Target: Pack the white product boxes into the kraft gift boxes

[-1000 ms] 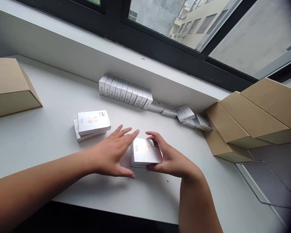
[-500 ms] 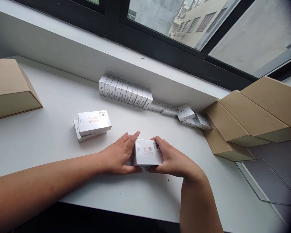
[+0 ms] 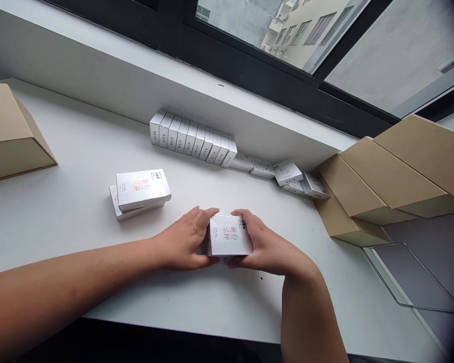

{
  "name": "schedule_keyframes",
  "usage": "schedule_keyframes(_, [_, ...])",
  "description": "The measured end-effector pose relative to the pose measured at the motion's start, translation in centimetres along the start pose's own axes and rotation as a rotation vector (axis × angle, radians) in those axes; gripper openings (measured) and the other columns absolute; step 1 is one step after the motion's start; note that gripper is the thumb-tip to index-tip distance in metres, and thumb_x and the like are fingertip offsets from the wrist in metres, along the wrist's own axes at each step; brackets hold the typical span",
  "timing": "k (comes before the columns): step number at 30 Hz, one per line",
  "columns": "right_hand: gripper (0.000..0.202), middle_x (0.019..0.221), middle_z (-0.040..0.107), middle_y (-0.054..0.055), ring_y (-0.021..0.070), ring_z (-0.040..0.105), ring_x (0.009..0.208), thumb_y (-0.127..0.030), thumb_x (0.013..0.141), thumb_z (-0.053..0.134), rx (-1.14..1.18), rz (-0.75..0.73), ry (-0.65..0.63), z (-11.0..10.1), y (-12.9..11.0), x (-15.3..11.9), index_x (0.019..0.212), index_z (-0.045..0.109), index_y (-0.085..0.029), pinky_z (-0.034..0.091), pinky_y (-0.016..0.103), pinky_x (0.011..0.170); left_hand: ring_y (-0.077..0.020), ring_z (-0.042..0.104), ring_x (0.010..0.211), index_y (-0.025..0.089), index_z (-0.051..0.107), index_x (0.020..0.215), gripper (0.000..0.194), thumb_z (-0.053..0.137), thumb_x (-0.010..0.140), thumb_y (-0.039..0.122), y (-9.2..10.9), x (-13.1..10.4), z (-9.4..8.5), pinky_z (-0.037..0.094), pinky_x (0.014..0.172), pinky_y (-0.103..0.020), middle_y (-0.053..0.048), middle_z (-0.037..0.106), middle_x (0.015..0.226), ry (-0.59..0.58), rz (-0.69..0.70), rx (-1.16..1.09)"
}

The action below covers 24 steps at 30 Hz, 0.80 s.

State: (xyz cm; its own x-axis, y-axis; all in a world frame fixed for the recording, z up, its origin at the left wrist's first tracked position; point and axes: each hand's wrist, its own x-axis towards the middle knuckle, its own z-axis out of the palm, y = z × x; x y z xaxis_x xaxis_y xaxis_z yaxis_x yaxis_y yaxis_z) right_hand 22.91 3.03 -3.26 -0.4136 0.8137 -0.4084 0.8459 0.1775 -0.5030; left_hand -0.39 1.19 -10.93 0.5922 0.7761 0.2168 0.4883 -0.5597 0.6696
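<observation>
A small white printed box (image 3: 227,243) sits near the front of the table between my hands, its printed face up. My left hand (image 3: 191,238) is curled around its left end, with fingers at the far side and thumb at the near side. Around the right end, my right hand (image 3: 263,243) grips it the same way. Whether another box lies beneath it I cannot tell. To the left, a white box (image 3: 144,190) rests slightly askew on another white box (image 3: 115,204).
Several white boxes (image 3: 189,138) stand in a row along the wall, with more lying flat (image 3: 263,168) and a tilted one (image 3: 287,173) to their right. Brown cartons (image 3: 378,176) are stacked at the right, above a wire frame (image 3: 401,302). Another brown carton (image 3: 11,131) stands left.
The view has shifted slightly. My left fingers have moved in closer against the box's far left corner. The other boxes stay where they were.
</observation>
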Motion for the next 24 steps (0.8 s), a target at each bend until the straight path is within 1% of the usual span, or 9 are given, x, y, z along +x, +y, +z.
schedule_keyframes(3, [0.11, 0.145, 0.041, 0.011, 0.0313, 0.046, 0.128, -0.047, 0.061, 0.086, 0.016, -0.012, -0.023, 0.2, 0.3, 0.2, 0.149, 0.022, -0.03, 0.048, 0.044, 0.099, -0.0366, 0.055, 0.12, 0.025, 0.02, 0.144, 0.097, 0.076, 0.072, 0.056, 0.1, 0.1, -0.3, 0.033, 0.112, -0.065, -0.016, 0.053, 0.132, 0.001, -0.007, -0.027])
schedule_keyframes(5, [0.115, 0.148, 0.037, 0.011, 0.0318, 0.043, 0.132, -0.047, 0.06, 0.086, 0.013, -0.026, -0.023, 0.3, 0.3, 0.3, 0.152, 0.019, -0.03, 0.046, 0.045, 0.103, -0.0392, 0.05, 0.124, 0.024, 0.021, 0.142, 0.103, 0.076, 0.067, 0.067, 0.1, 0.2, -0.4, 0.037, 0.109, -0.064, -0.017, 0.05, 0.134, -0.014, -0.031, -0.033])
schedule_keyframes(7, [0.115, 0.15, 0.036, 0.012, 0.0322, 0.042, 0.134, -0.049, 0.061, 0.085, 0.005, -0.043, -0.018, 0.4, 0.3, 0.4, 0.153, 0.018, -0.03, 0.044, 0.046, 0.106, -0.0403, 0.046, 0.127, 0.022, 0.023, 0.141, 0.102, 0.072, 0.068, 0.073, 0.2, 0.1, -0.4, 0.041, 0.106, -0.061, -0.018, 0.048, 0.135, -0.02, -0.053, -0.028])
schedule_keyframes(10, [0.116, 0.15, 0.037, 0.013, 0.0326, 0.041, 0.134, -0.05, 0.062, 0.085, -0.001, -0.054, -0.011, 0.5, 0.2, 0.4, 0.154, 0.017, -0.029, 0.043, 0.048, 0.108, -0.0379, 0.047, 0.124, 0.02, 0.025, 0.14, 0.091, 0.067, 0.076, 0.069, 0.1, 0.1, -0.2, 0.044, 0.103, -0.059, -0.018, 0.048, 0.133, -0.005, -0.056, -0.012])
schedule_keyframes(12, [0.117, 0.149, 0.037, 0.013, 0.0328, 0.042, 0.134, -0.049, 0.062, 0.085, 0.0, -0.051, -0.004, 0.5, 0.2, 0.4, 0.155, 0.016, -0.029, 0.044, 0.048, 0.108, -0.0374, 0.048, 0.123, 0.019, 0.024, 0.143, 0.09, 0.065, 0.077, 0.066, 0.0, 0.0, 0.2, 0.043, 0.105, -0.059, -0.019, 0.049, 0.133, 0.0, -0.052, 0.016])
schedule_keyframes(14, [0.119, 0.148, 0.038, 0.012, 0.0328, 0.041, 0.135, -0.048, 0.061, 0.086, 0.0, -0.056, -0.002, 0.6, 0.2, 0.4, 0.155, 0.016, -0.03, 0.044, 0.048, 0.108, -0.0398, 0.044, 0.131, 0.018, 0.019, 0.148, 0.096, 0.064, 0.078, 0.066, -0.1, -0.1, 0.6, 0.035, 0.112, -0.063, -0.021, 0.047, 0.138, -0.001, -0.057, 0.051])
schedule_keyframes(18, [0.122, 0.151, 0.035, 0.011, 0.0333, 0.036, 0.14, -0.047, 0.061, 0.087, -0.002, -0.089, -0.011, 0.6, 0.5, 0.5, 0.157, 0.013, -0.034, 0.043, 0.049, 0.109, -0.0414, 0.027, 0.147, 0.018, -0.003, 0.158, 0.113, 0.06, 0.08, 0.071, -0.4, -0.4, 1.2, 0.017, 0.121, -0.065, -0.022, 0.041, 0.151, 0.001, -0.064, 0.08])
schedule_keyframes(22, [0.133, 0.157, 0.028, 0.011, 0.035, 0.03, 0.145, -0.046, 0.054, 0.091, 0.036, -0.102, -0.031, 0.5, 0.9, 0.5, 0.158, 0.009, -0.033, 0.039, 0.051, 0.114, -0.0386, 0.026, 0.15, 0.019, -0.02, 0.157, 0.122, 0.058, 0.081, 0.073, -0.5, -0.3, 1.4, 0.015, 0.122, -0.064, -0.022, 0.035, 0.157, -0.007, -0.043, 0.1])
schedule_keyframes(24, [0.131, 0.157, 0.029, 0.01, 0.0345, 0.032, 0.144, -0.047, 0.054, 0.092, 0.055, -0.119, -0.023, 0.4, 1.1, 0.5, 0.158, 0.012, -0.034, 0.039, 0.051, 0.114, -0.038, 0.025, 0.151, 0.019, -0.024, 0.156, 0.122, 0.057, 0.082, 0.073, -0.4, -0.3, 1.3, 0.014, 0.122, -0.063, -0.023, 0.033, 0.159, -0.006, -0.04, 0.113])
